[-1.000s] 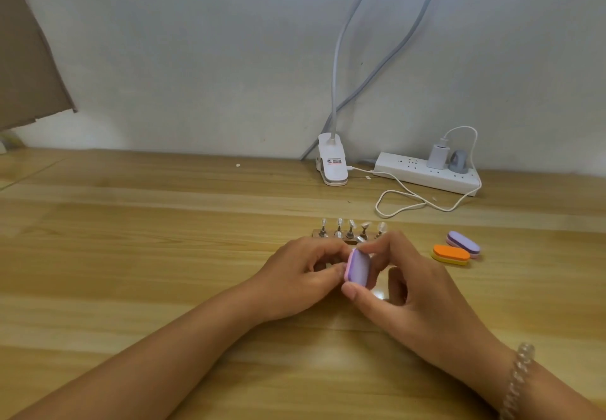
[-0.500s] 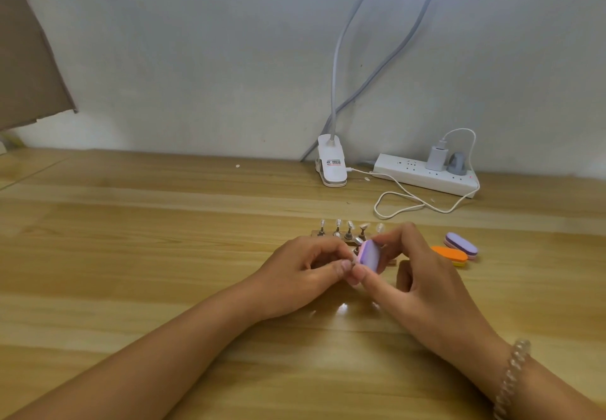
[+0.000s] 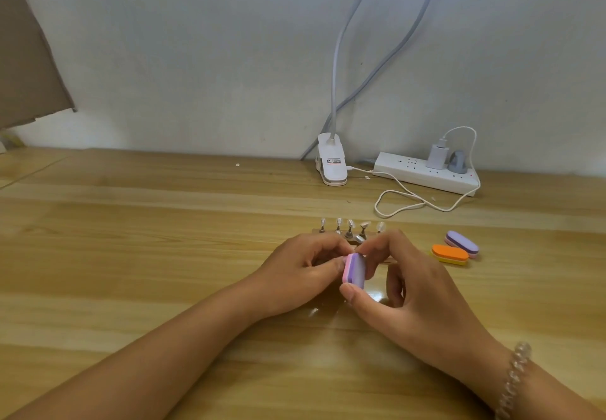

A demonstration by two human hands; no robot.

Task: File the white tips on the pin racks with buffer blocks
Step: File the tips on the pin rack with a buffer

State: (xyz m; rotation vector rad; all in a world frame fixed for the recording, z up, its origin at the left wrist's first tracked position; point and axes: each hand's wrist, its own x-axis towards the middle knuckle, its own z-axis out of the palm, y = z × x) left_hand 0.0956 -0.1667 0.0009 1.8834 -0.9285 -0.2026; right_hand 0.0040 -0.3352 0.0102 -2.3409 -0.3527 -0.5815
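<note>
Right hand (image 3: 423, 291) pinches the purple buffer block (image 3: 354, 270) against something hidden in the curled left hand (image 3: 303, 267); a hard stroke could topple the pin rack (image 3: 349, 232) behind.

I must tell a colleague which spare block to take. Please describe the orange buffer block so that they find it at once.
Find the white power strip at the back right of the wooden table. In front of it, right of the right hand, two oval blocks lie side by side. The orange buffer block is the nearer one, orange over yellow; its neighbour is purple.
</note>
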